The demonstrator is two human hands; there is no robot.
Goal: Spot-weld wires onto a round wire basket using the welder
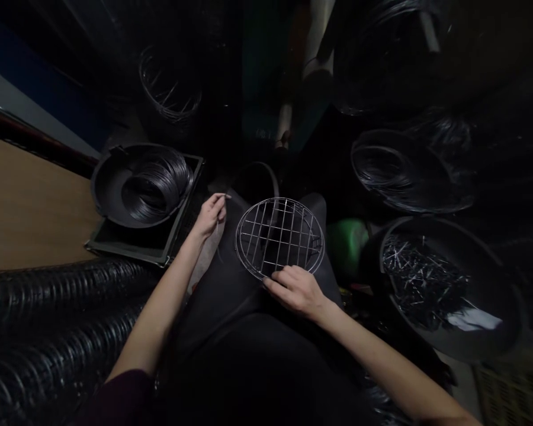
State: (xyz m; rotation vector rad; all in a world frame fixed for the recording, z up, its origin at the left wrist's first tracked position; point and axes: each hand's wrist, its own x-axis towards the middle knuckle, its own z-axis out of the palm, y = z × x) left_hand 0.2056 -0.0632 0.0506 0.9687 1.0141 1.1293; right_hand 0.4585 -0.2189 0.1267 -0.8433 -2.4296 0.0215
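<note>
Gripping the rack (279, 240) by its near rim with our right hand (296, 290), we are holding it over our lap (231, 296). Left of the rack, our left hand (212, 214) is pinching thin wire (218, 238); farther left, a coil (172, 177) is sitting in a bowl (109, 192).

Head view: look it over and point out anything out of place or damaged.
A white scrap lies among the dark wire pieces in the lower-right tub; pale and flat, it looks unlike the wire. I cannot tell its material. The round rack in the right hand shows no plain damage.
</note>
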